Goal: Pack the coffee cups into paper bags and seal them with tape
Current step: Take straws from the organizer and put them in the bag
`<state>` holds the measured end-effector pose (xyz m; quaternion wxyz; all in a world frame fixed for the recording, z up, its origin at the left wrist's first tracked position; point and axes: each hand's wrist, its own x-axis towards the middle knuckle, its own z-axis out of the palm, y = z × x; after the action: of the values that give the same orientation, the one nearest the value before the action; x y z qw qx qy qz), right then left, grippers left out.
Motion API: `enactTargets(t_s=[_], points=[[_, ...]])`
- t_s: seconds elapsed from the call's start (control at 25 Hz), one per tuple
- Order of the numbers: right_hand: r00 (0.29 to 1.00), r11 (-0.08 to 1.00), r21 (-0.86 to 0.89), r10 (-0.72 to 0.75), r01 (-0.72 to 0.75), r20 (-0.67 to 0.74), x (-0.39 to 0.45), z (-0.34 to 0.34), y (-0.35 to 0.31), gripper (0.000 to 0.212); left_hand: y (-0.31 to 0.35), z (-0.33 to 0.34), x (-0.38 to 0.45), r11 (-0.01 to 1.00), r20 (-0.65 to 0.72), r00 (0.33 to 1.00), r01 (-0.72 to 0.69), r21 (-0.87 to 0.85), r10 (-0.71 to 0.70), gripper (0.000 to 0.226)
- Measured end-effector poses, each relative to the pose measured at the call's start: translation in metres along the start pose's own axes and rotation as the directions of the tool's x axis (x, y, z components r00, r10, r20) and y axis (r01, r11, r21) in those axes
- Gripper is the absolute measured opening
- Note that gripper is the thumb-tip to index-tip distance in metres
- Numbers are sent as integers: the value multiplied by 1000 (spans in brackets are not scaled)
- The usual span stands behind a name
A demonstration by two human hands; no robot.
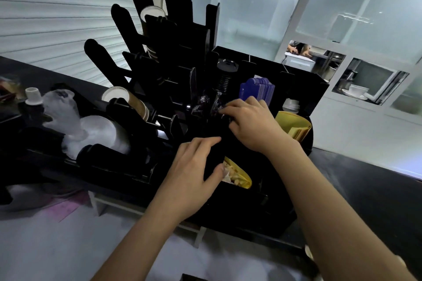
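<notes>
Both forearms reach up from near me; my left hand [194, 166] lies flat, fingers straight, on the black organizer [239, 201]. Right hand [249, 121] curls into clear wrappers [203, 104]; whether it pinches, I cannot tell. Coffee cups [127, 102] lie far left, nearer my left.

The cup stacks [137, 104] lie in the rack [159, 57], left of the lid stack [225, 75], with folded bags [294, 125] at right
</notes>
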<state>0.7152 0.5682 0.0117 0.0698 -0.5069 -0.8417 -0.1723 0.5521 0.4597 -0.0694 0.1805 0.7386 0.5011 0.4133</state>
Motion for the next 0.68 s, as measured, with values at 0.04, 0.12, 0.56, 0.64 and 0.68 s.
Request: enactTargets(t_s=[0.04,0.12,0.56,0.64,0.68], points=[[998,998,-66,-16,20,61,5,1,0,43,-2,0,0,1000,1,1000,2,-1,-2,53],[991,987,-147,-40,59,129,11,3,-1,39,-5,-1,0,1000,-2,1000,6,-3,-6,53],[996,996,19,-86,86,32,24,-8,13,19,-9,-1,-1,1000,-18,1000,8,-20,-8,51],[999,994,108,-29,32,-27,23,-10,17,15,-10,-1,-1,1000,-18,1000,8,-20,-8,51],[999,986,166,6,2,-52,22,-10,19,13,-10,-1,-1,1000,-15,1000,9,-23,-10,51]])
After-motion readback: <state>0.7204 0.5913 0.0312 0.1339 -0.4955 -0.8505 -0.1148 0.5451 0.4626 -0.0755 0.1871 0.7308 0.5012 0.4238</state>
